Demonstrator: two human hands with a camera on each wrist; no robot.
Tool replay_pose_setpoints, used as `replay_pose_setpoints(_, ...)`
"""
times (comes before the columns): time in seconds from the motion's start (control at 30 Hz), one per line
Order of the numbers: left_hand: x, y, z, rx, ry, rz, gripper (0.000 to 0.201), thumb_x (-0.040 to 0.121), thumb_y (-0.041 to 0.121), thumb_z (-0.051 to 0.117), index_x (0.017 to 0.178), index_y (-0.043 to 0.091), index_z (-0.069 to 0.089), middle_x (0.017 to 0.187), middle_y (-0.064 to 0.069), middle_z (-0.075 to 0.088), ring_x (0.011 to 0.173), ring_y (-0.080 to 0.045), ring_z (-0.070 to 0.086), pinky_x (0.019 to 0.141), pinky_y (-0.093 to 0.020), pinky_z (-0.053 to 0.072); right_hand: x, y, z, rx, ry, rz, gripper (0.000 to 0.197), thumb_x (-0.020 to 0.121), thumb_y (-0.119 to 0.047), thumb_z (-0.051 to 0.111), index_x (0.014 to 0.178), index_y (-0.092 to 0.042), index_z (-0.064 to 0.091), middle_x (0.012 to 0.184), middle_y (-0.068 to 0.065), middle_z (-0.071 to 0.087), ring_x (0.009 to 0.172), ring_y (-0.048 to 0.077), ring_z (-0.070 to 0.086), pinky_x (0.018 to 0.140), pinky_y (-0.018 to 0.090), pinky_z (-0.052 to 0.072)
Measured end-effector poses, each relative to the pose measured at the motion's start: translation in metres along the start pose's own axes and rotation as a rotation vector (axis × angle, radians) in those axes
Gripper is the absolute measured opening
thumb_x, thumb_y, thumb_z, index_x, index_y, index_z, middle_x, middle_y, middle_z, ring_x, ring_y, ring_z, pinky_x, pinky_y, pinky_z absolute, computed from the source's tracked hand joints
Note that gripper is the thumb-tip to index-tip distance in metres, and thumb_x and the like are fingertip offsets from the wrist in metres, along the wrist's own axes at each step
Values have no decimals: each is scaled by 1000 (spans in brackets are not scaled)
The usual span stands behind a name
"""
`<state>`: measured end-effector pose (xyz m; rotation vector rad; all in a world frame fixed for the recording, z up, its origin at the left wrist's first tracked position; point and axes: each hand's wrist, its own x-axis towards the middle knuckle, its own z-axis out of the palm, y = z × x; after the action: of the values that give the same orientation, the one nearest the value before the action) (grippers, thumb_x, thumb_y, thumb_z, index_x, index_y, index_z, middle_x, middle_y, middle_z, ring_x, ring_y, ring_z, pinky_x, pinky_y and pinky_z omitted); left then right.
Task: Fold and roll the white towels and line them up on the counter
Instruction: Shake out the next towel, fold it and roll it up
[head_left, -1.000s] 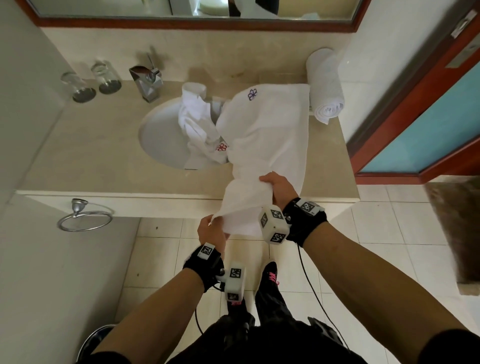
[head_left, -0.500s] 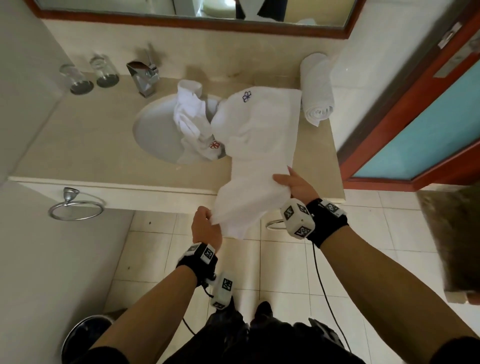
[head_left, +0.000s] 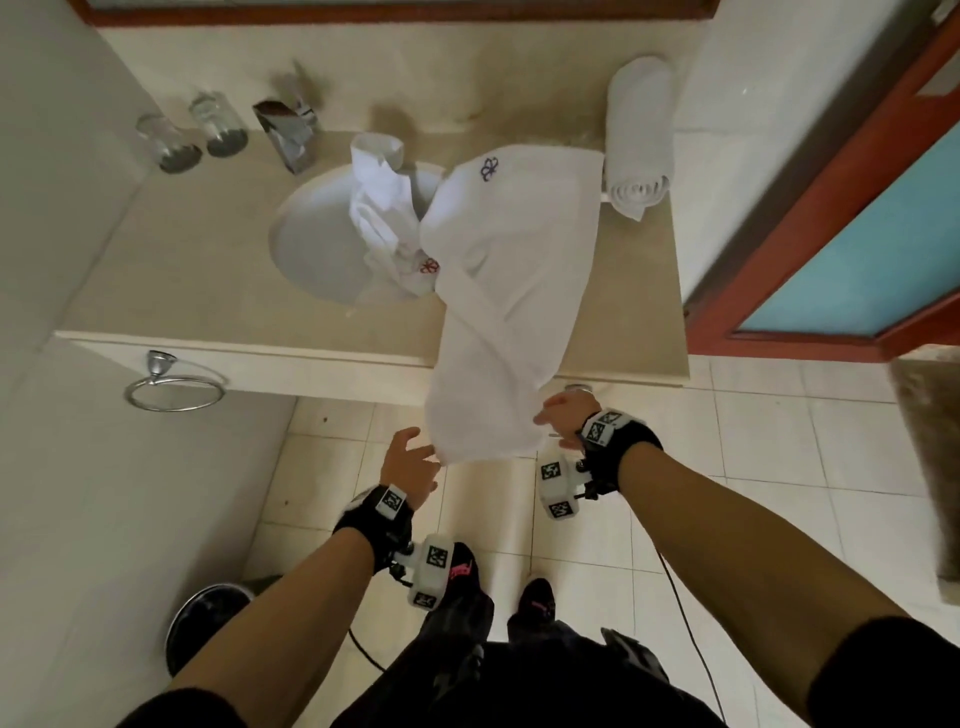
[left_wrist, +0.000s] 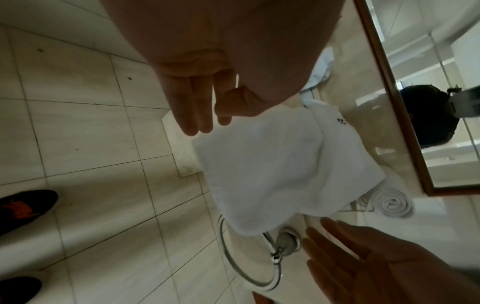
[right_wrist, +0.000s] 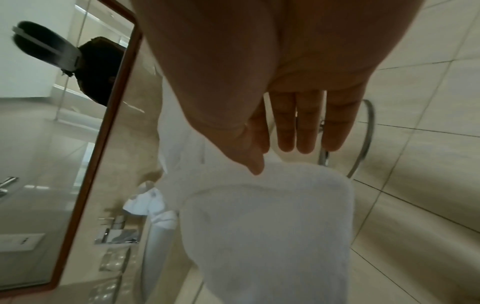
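Observation:
A white towel (head_left: 519, 270) with a blue flower mark lies across the right part of the counter (head_left: 208, 270), and its near end hangs over the front edge. My left hand (head_left: 415, 441) is open with straight fingers just left of the hanging corner, holding nothing. My right hand (head_left: 545, 415) is open at the hanging end's right edge. In the right wrist view its thumb tip touches the towel (right_wrist: 259, 226). A rolled white towel (head_left: 639, 135) lies at the counter's back right. A crumpled white towel (head_left: 384, 208) with a red mark sits in the sink (head_left: 311, 249).
Two upturned glasses (head_left: 192, 135) and a chrome faucet (head_left: 285, 130) stand at the back left. A towel ring (head_left: 176, 387) hangs under the counter's front on the left, and another ring (left_wrist: 249, 257) on the right. A bin (head_left: 208, 618) is on the floor; a door (head_left: 841, 234) is right.
Both hands have let go of the towel's near end and dropped back below the counter edge. The end now hangs loose over the front edge.

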<state>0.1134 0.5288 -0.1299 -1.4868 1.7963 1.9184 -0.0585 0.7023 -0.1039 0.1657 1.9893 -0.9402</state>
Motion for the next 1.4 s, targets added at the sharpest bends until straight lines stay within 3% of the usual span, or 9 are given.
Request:
replay_pose_setpoints(0.07, 3, 4, 1, -27, 30, -36, 50, 92, -7, 49, 136, 15, 43, 108, -16, 62, 90, -30, 58, 82, -44, 51, 3, -13, -7, 40, 0, -27, 10, 87, -8, 69, 96, -12, 66, 102, 10, 59, 92, 25, 56, 79, 37, 51)
replay_pose_setpoints(0.17, 11, 18, 3, -78, 71, -49, 32, 91, 1, 53, 121, 10, 56, 89, -10, 62, 82, -26, 58, 75, -38, 49, 9, -32, -14, 168, -1, -39, 26, 87, -7, 68, 113, -10, 64, 104, 12, 63, 93, 24, 60, 67, 32, 51)
replay_pose_setpoints(0.37, 37, 90, 10, -157, 6, 76, 15, 90, -3, 56, 102, 7, 56, 90, -12, 65, 72, -24, 62, 68, -33, 49, 25, -85, -17, 218, -26, -140, 8, 89, -9, 66, 88, -15, 62, 90, 8, 65, 73, 17, 62, 64, 29, 51)
replay_pose_setpoints(0.53, 91, 172, 14, -167, -37, 149, 15, 90, -4, 58, 100, 7, 54, 81, -10, 62, 66, -22, 59, 62, -30, 50, 56, -154, -16, 205, -14, -221, 6, 90, -9, 64, 92, -15, 62, 84, 5, 66, 72, 18, 63, 64, 29, 51)
replay_pose_setpoints(0.73, 192, 246, 6, -176, -120, 3, 22, 94, 7, 49, 78, 22, 53, 81, -1, 54, 69, -15, 52, 66, -31, 46, 108, -232, -12, 130, 59, -241, 10, 87, -6, 66, 93, -13, 61, 89, 12, 65, 74, 22, 63, 59, 29, 51)
replay_pose_setpoints(1.0, 275, 272, 9, -162, -132, -109, 14, 91, 13, 57, 78, 8, 52, 62, -10, 45, 46, -20, 43, 48, -27, 33, 157, -280, -5, 110, 52, -152, 9, 87, -8, 66, 92, -13, 62, 90, 13, 66, 70, 20, 64, 59, 30, 54)
replay_pose_setpoints(1.13, 296, 275, 14, -162, -112, -138, 32, 91, 1, 58, 119, 6, 44, 67, -16, 55, 44, -21, 49, 39, -25, 37, 170, -288, -5, 98, 12, -141, 9, 88, -10, 66, 93, -15, 62, 86, 9, 65, 70, 18, 63, 64, 31, 55)
replay_pose_setpoints(1.2, 303, 276, 15, -105, -86, -137, 55, 88, -4, 58, 139, 3, 39, 62, -17, 58, 44, -22, 49, 40, -26, 40, 172, -291, -6, 88, -8, -141, 10, 89, -11, 65, 97, -14, 62, 89, 9, 65, 71, 17, 64, 64, 29, 55)
replay_pose_setpoints(1.4, 286, 314, 7, -222, -73, -21, 53, 80, -4, 50, 131, 9, 54, 82, -8, 61, 67, -24, 57, 61, -35, 51, 168, -310, -12, 104, -49, -205, 20, 91, -25, 66, 104, -11, 62, 100, 8, 67, 79, 20, 66, 66, 31, 55)
